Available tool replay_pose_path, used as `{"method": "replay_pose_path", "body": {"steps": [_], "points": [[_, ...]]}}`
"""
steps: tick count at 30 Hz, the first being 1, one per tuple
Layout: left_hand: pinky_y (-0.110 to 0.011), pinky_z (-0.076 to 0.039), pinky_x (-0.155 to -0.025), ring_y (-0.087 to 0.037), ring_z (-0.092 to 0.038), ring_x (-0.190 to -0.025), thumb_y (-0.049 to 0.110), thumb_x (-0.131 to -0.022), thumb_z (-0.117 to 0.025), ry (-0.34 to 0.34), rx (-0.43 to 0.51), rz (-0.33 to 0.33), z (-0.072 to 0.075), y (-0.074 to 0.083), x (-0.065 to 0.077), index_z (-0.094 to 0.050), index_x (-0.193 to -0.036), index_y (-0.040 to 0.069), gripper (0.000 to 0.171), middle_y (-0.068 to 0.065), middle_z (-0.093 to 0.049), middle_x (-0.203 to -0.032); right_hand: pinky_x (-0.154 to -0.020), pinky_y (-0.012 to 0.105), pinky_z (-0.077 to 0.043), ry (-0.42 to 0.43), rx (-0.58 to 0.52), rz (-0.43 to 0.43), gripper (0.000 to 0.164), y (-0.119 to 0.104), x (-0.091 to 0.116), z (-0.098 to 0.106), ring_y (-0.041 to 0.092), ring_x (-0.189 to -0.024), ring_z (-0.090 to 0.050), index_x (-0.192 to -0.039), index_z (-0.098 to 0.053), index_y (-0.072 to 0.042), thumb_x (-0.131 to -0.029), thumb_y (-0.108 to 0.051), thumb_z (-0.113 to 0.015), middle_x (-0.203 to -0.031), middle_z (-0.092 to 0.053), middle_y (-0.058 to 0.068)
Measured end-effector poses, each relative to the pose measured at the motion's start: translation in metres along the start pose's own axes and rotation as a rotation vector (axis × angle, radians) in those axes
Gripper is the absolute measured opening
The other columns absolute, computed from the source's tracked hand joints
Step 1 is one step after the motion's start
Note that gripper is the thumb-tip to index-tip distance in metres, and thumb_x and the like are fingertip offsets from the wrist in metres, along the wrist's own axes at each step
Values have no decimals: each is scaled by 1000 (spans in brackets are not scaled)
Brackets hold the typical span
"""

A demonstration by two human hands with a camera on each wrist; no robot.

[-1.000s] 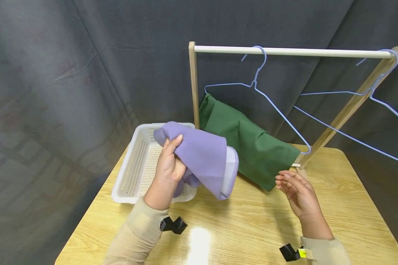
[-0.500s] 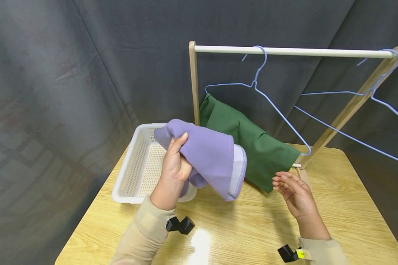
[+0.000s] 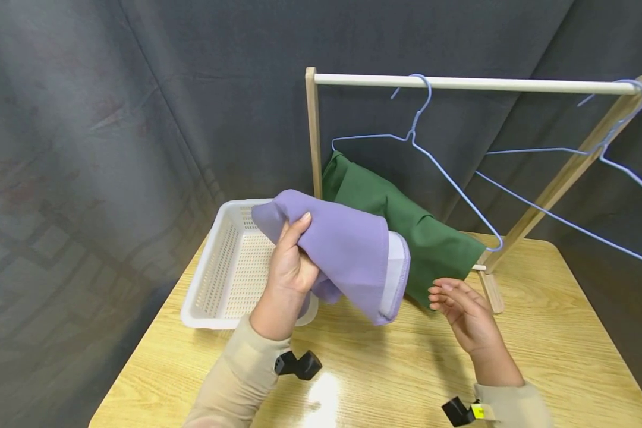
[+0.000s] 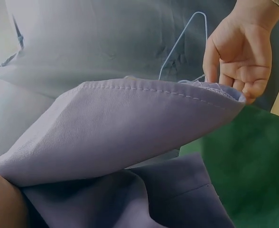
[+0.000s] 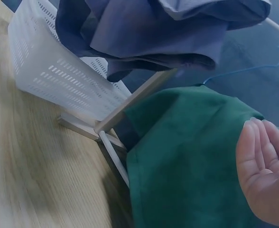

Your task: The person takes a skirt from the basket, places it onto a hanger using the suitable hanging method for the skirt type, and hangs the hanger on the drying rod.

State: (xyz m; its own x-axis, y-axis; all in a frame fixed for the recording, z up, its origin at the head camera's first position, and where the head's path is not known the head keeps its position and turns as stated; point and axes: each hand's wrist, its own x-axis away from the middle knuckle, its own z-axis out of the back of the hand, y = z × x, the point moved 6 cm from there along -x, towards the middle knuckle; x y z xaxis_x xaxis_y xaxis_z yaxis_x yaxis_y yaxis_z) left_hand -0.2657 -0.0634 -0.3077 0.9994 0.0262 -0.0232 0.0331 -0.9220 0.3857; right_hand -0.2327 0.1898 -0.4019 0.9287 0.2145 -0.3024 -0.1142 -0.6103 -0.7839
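Observation:
My left hand (image 3: 291, 267) grips a folded purple cloth (image 3: 348, 238), thumb on top and fingers beneath. The cloth's stitched edge with a pale inner side faces right, and part of the cloth hangs below the hand. To the right, my right hand (image 3: 468, 315) hovers palm inward with loosely bent fingers and nothing in them, apart from the purple cloth. Behind both hands a green cloth (image 3: 406, 226) hangs slanted from a blue wire hanger (image 3: 455, 184). In the right wrist view the right hand (image 5: 267, 171) overlaps the green cloth.
A white perforated basket (image 3: 208, 285) stands at the left, partly behind the left arm. A wooden rack with a white rod (image 3: 492, 84) spans the back. Another blue hanger (image 3: 545, 211) hangs at its right end. Everything stands on a wooden table (image 3: 556, 333) before a grey curtain.
My left hand has carried the purple cloth to the right, away from the basket. My right hand has shifted slightly left, so the two hands are closer together.

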Motion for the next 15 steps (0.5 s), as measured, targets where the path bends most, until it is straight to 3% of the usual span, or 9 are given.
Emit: {"method": "replay_pose_path", "body": {"steps": [8,15], "points": [[-22,-42,-70,-11,-52,-76,-1,-89,-34,-39,-18,16,-7,-8,1,-47,-98,14,22,1,-51,-88,-69,26,-47,-32,31,-34,30,5,-1,-11,18,-80,-58,-97,-57,3,-90,6,-28,-87,-61,11],[-22,-42,-71,-11,-52,-77,-1,-88,-35,-44,-18,40,-7,-20,1,-48,-98,13,21,0,-52,-88,-69,25,-45,-38,101,-106,35,16,2,-19,12,-78,-57,-94,-60,-8,-89,6,-28,-85,-61,2]]}}
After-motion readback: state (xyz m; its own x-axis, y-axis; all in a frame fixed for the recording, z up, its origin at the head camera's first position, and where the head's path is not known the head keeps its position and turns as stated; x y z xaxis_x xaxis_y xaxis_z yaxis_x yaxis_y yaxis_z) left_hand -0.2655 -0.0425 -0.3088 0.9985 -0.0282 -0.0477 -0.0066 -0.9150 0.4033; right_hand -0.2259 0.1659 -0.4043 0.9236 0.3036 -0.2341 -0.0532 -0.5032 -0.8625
